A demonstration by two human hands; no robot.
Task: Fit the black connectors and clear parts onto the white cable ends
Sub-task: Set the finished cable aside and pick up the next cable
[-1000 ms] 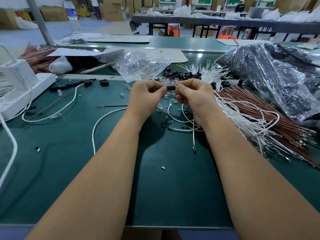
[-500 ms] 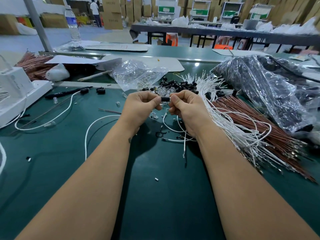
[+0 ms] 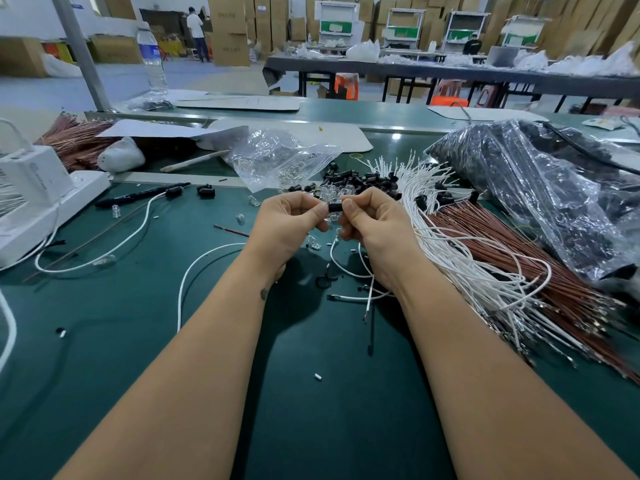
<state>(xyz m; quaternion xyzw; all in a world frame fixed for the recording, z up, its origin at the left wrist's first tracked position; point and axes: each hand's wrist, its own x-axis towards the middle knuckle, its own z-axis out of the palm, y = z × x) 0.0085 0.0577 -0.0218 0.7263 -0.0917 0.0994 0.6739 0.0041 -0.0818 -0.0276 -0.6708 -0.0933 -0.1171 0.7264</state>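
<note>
Both grips pinch the same small black connector point(image 3: 335, 207): my left hand point(image 3: 291, 223) has thumb and forefinger curled on its left end, my right hand point(image 3: 372, 225) curls on its right end, and the piece sits between them, raised above the green table point(image 3: 311, 393) just in front of the loose heap of black connectors point(image 3: 349, 181). I judge the connector light, rigid and small enough to slip or flick away, so I would take it by its barrel with the fingertips and keep the open end free. A white cable point(image 3: 346, 268) loops down from under my right hand; it looks thin, limp and springy, best held close behind its metal tip so it does not buckle on the push. Whether the tip is already inside the connector I cannot tell, as my fingers hide it. Clear parts point(image 3: 313, 242) lie scattered just below my hands, tiny, glossy, probably slippery and easy to lose. More fill the clear bag point(image 3: 277, 157) behind. To my right lie a thick bundle of white cables point(image 3: 460, 258) and red-brown wires point(image 3: 540, 265), beside a large dark plastic sack point(image 3: 554, 188). Left sits a white device point(image 3: 31, 188). Beyond, long tables and stacked cardboard boxes point(image 3: 230, 29) fill a workshop hall
</note>
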